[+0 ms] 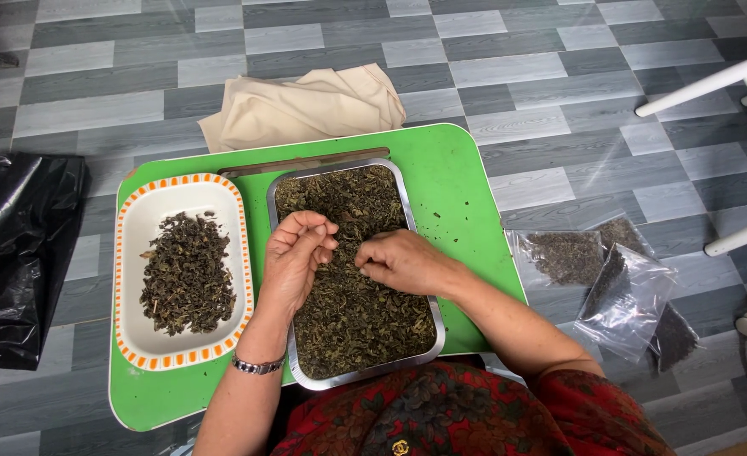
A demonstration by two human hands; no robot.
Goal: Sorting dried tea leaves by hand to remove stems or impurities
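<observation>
A metal tray (421,253) full of dark dried leaves (356,321) sits in the middle of a small green table (462,194). My left hand (293,257) hovers over the tray with fingers curled, pinching a few leaves. My right hand (403,260) rests on the leaves just to the right, fingers bent and pinching at leaves too; the fingertips of both hands nearly meet. To the left stands a white rectangular dish with an orange-patterned rim (137,253), holding a smaller pile of dried leaves (187,272).
A folded beige cloth (306,105) lies behind the table on the grey tiled floor. Clear plastic bags of dried leaves (618,287) lie on the floor at right. A black plastic bag (14,253) is at left. White furniture legs (728,80) stand at far right.
</observation>
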